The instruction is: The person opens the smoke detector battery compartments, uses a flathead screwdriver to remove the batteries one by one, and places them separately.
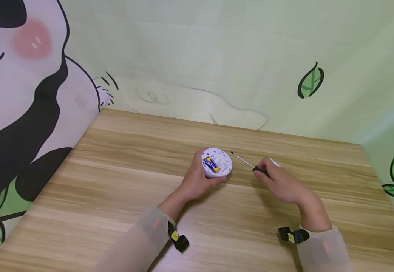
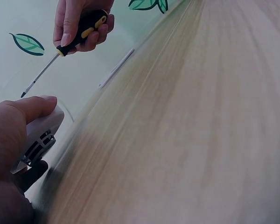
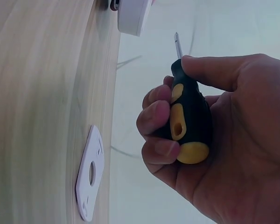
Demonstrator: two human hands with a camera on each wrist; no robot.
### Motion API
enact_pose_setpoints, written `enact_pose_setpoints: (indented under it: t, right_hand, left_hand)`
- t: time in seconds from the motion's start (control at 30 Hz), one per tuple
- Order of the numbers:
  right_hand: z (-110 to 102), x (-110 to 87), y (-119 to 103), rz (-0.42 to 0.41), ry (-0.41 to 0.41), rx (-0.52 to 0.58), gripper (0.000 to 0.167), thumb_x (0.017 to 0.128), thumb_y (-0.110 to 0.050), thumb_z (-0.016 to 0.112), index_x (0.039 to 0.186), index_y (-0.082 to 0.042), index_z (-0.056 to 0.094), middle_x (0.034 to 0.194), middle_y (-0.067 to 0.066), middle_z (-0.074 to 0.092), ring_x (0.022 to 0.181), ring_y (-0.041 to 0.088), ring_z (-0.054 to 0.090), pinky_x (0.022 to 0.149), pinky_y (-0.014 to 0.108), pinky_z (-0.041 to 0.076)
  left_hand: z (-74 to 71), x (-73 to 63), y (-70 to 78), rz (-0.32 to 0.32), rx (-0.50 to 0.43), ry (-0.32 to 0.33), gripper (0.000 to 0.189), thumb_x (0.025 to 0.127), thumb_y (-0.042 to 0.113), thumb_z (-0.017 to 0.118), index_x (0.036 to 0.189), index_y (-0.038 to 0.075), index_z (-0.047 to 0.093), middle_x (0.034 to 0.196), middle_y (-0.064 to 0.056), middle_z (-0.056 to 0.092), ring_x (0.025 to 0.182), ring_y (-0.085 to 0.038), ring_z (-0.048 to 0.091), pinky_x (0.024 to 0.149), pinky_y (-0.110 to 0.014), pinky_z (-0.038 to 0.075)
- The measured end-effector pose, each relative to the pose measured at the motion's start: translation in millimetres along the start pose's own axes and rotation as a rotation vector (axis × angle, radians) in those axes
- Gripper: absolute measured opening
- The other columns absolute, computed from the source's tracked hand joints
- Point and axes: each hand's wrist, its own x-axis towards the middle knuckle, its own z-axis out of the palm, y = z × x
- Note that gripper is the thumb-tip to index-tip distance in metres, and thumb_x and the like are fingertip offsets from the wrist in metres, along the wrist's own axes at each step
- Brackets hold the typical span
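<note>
A round white device, like a smoke alarm [image 1: 223,160], is held above the table by my left hand [image 1: 197,181], thumb on the near side and fingers round the far side. Blue and yellow batteries [image 1: 212,165] lie in its open compartment, which faces up. My right hand [image 1: 281,183] grips a screwdriver [image 3: 191,112] by its black and yellow handle. The screwdriver's shaft [image 1: 242,159] points left, its dark tip just right of the device and apart from it. Slotted vents [image 2: 38,148] show on the device's side in the left wrist view.
A flat white plate with a central hole [image 3: 90,175] lies on the wooden table [image 1: 122,151], mostly hidden behind my right hand in the head view. A printed wall covering [image 1: 197,56] stands along the table's far edge.
</note>
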Motion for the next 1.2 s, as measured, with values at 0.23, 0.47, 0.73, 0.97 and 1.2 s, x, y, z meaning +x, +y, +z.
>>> enact_pose_setpoints:
  t: [0.23, 0.47, 0.73, 0.97, 1.2]
  right_hand:
    - [-6.5, -2.2, 4.7, 0.007, 0.025, 0.007, 0.022, 0.11, -0.022, 0.05, 0.117, -0.002, 0.052, 0.095, 0.009, 0.059, 0.083, 0.019, 0.05, 0.071, 0.03, 0.042]
    - [-10.7, -2.9, 14.9, -0.004, 0.088, 0.02, 0.021, 0.109, -0.018, 0.051, 0.116, 0.001, 0.053, 0.1, 0.012, 0.061, 0.086, 0.019, 0.05, 0.072, 0.027, 0.042]
    - [-16.3, -4.4, 24.3, 0.03, 0.125, 0.005, 0.025, 0.109, -0.016, 0.051, 0.12, 0.007, 0.053, 0.108, 0.018, 0.062, 0.091, 0.023, 0.056, 0.074, 0.028, 0.046]
    - [-20.2, -4.9, 32.7, 0.038, 0.155, 0.0, 0.023, 0.107, -0.012, 0.052, 0.118, 0.008, 0.055, 0.107, 0.019, 0.06, 0.092, 0.024, 0.054, 0.073, 0.026, 0.045]
    - [-23.2, -5.3, 41.3, 0.072, 0.171, -0.017, 0.025, 0.108, -0.018, 0.053, 0.116, 0.006, 0.055, 0.104, 0.016, 0.061, 0.087, 0.023, 0.052, 0.069, 0.027, 0.043]
  left_hand:
    - [0.1, -1.1, 1.1, 0.006, 0.018, 0.0, 0.111, 0.077, 0.027, 0.093, 0.159, 0.012, 0.02, 0.152, -0.015, 0.045, 0.141, -0.032, 0.047, 0.123, -0.05, 0.035]
    - [0.0, -0.7, 0.7, 0.013, 0.053, -0.008, 0.111, 0.076, 0.029, 0.093, 0.16, 0.013, 0.022, 0.153, -0.014, 0.044, 0.141, -0.032, 0.044, 0.122, -0.051, 0.034]
    - [0.8, -0.2, 0.2, 0.019, 0.095, -0.006, 0.113, 0.074, 0.031, 0.093, 0.16, 0.012, 0.022, 0.154, -0.014, 0.044, 0.142, -0.032, 0.043, 0.122, -0.051, 0.034]
    - [0.1, -1.5, 1.7, 0.025, 0.1, -0.013, 0.113, 0.074, 0.03, 0.094, 0.16, 0.011, 0.023, 0.154, -0.014, 0.044, 0.143, -0.033, 0.041, 0.122, -0.051, 0.033]
    - [0.2, -1.8, 1.2, 0.039, 0.121, -0.014, 0.112, 0.075, 0.03, 0.093, 0.16, 0.01, 0.023, 0.154, -0.013, 0.044, 0.144, -0.032, 0.041, 0.123, -0.051, 0.033]
